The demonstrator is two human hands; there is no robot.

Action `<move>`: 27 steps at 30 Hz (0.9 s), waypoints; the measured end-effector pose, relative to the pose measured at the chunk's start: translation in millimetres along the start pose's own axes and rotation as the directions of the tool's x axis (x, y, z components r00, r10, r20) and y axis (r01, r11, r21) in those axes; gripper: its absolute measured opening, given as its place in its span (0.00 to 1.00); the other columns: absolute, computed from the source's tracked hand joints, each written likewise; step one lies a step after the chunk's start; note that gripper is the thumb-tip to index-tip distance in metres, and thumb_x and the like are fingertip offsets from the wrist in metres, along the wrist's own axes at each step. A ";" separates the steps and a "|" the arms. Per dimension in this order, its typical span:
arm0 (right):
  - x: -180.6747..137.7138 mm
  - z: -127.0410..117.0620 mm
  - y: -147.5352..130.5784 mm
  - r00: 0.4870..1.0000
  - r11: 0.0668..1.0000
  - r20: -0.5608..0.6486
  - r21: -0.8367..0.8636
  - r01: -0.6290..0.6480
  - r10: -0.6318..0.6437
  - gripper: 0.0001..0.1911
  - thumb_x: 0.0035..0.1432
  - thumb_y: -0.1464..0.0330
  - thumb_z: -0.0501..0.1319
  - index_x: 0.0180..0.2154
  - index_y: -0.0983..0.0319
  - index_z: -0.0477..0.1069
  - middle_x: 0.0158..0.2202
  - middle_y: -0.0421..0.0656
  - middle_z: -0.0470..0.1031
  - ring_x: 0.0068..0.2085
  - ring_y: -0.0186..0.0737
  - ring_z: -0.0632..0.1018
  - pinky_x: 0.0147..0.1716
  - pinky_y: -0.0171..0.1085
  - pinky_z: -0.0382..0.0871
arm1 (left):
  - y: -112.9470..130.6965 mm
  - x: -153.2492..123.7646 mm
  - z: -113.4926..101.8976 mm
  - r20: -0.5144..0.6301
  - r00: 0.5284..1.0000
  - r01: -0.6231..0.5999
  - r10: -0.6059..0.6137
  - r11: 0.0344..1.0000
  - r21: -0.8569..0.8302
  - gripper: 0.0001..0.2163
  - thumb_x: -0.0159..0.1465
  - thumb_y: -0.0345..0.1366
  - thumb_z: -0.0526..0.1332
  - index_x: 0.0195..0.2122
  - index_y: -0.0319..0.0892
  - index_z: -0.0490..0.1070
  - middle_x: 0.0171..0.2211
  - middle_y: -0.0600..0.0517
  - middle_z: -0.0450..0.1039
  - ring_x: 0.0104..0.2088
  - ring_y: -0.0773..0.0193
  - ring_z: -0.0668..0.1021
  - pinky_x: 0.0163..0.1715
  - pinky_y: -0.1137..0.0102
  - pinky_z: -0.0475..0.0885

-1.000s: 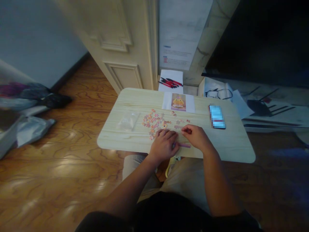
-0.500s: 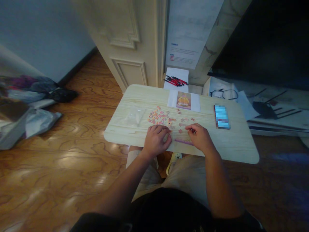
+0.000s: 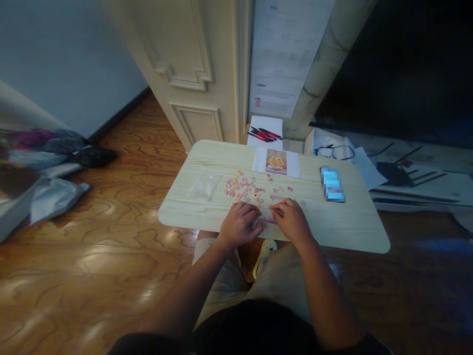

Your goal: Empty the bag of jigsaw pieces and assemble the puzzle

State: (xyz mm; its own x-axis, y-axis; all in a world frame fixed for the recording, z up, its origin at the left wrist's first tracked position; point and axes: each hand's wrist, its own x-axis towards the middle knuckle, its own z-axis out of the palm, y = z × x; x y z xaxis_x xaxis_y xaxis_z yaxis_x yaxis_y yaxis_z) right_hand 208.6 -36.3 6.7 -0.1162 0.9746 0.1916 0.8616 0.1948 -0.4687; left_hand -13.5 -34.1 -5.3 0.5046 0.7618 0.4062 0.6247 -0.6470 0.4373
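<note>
On a small light wooden table (image 3: 351, 227), my left hand (image 3: 240, 224) and my right hand (image 3: 293, 222) rest close together near the front edge, fingers curled. Between them lies a joined purple strip of puzzle pieces (image 3: 269, 220); both hands touch it, fingertips pinched at it. A heap of loose pink and orange puzzle pieces (image 3: 240, 187) lies just beyond my left hand, with a few scattered pieces (image 3: 279, 190) beyond my right. A reference picture (image 3: 276, 161) of a yellow figure lies at the table's far edge.
A clear plastic bag (image 3: 203, 186) lies left of the heap, a phone (image 3: 331, 183) at the right. Red and black pens (image 3: 266, 134) on paper, glasses (image 3: 334, 150) and papers sit on the floor behind. Bags (image 3: 48, 162) lie at the left.
My right hand has drawn left and nearer, closing the gap to my left hand over the purple strip. The camera view has shifted slightly.
</note>
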 end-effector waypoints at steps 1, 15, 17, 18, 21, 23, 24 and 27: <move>-0.4 0.0 -0.7 1.000 1.000 -0.003 0.006 -0.009 0.009 0.06 0.65 0.70 0.65 0.41 0.58 0.82 0.41 0.46 0.78 0.48 0.47 0.76 0.53 0.43 0.70 | -0.3 0.1 -0.2 -0.017 1.000 0.022 -0.022 1.000 -0.011 0.08 0.68 0.39 0.62 0.44 0.45 0.77 0.46 0.47 0.79 0.48 0.54 0.77 0.50 0.56 0.71; -13.7 -6.8 -0.1 0.999 0.998 -0.028 0.065 -0.016 0.017 0.08 0.65 0.71 0.63 0.43 0.59 0.81 0.41 0.47 0.79 0.47 0.47 0.77 0.52 0.45 0.71 | 0.3 -3.3 2.6 -0.018 0.998 -0.061 0.061 0.997 -0.043 0.04 0.66 0.37 0.62 0.38 0.46 0.76 0.40 0.48 0.79 0.43 0.56 0.77 0.47 0.56 0.71; -14.2 -5.0 -5.4 0.999 0.996 -0.027 0.088 0.028 -0.026 0.09 0.65 0.71 0.63 0.45 0.58 0.81 0.42 0.46 0.79 0.47 0.47 0.77 0.52 0.45 0.71 | 0.9 -5.7 0.4 -0.018 0.996 -0.090 0.089 0.994 -0.055 0.04 0.66 0.37 0.63 0.40 0.46 0.76 0.41 0.49 0.79 0.44 0.56 0.78 0.47 0.57 0.71; -14.0 -4.0 -8.8 0.998 0.994 -0.025 0.098 0.055 -0.052 0.10 0.65 0.71 0.63 0.45 0.58 0.81 0.42 0.46 0.79 0.48 0.48 0.77 0.52 0.46 0.71 | -0.1 -7.3 -1.9 -0.021 0.995 -0.094 0.093 0.994 -0.058 0.05 0.66 0.37 0.63 0.41 0.46 0.76 0.42 0.49 0.79 0.44 0.56 0.78 0.47 0.57 0.72; -11.7 -0.2 -19.3 0.993 0.987 -0.015 0.116 0.115 -0.115 0.08 0.65 0.72 0.63 0.43 0.58 0.81 0.42 0.46 0.79 0.47 0.48 0.76 0.52 0.46 0.71 | -11.9 -14.3 -14.3 -0.056 0.998 -0.039 0.037 0.998 -0.039 0.05 0.66 0.36 0.62 0.42 0.46 0.76 0.44 0.49 0.80 0.45 0.57 0.78 0.47 0.57 0.72; -9.2 2.7 -25.6 0.991 0.983 -0.005 0.120 0.137 -0.137 0.08 0.64 0.72 0.63 0.42 0.58 0.81 0.42 0.46 0.79 0.47 0.47 0.76 0.52 0.46 0.70 | -26.6 -20.0 -25.5 -0.087 0.995 0.045 -0.045 0.999 -0.005 0.06 0.67 0.36 0.62 0.43 0.46 0.76 0.44 0.48 0.79 0.46 0.56 0.78 0.48 0.57 0.72; -7.8 4.2 -28.3 0.990 0.983 0.001 0.119 0.142 -0.143 0.08 0.65 0.72 0.63 0.42 0.58 0.81 0.42 0.46 0.79 0.47 0.47 0.76 0.52 0.46 0.70 | -34.9 -22.7 -30.8 -0.103 0.991 0.085 -0.083 0.996 0.010 0.07 0.67 0.35 0.61 0.44 0.46 0.76 0.45 0.48 0.79 0.46 0.56 0.78 0.49 0.57 0.73; -3.0 8.9 -35.3 0.990 0.984 0.022 0.112 0.136 -0.140 0.09 0.65 0.72 0.62 0.43 0.58 0.81 0.42 0.46 0.79 0.48 0.48 0.75 0.54 0.46 0.69 | -56.1 -28.7 -41.1 -0.159 0.968 0.205 -0.195 0.977 0.055 0.09 0.66 0.35 0.61 0.47 0.45 0.75 0.47 0.47 0.77 0.48 0.54 0.77 0.52 0.57 0.73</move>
State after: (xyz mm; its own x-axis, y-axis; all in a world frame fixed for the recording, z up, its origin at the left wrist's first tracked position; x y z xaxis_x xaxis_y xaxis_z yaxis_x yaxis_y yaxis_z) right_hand 174.2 -45.1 15.0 -0.2462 0.9400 0.2361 0.7767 0.3371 -0.5321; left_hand -87.5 -21.0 -8.5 0.2724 0.8580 0.4354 0.7469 -0.4738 0.4666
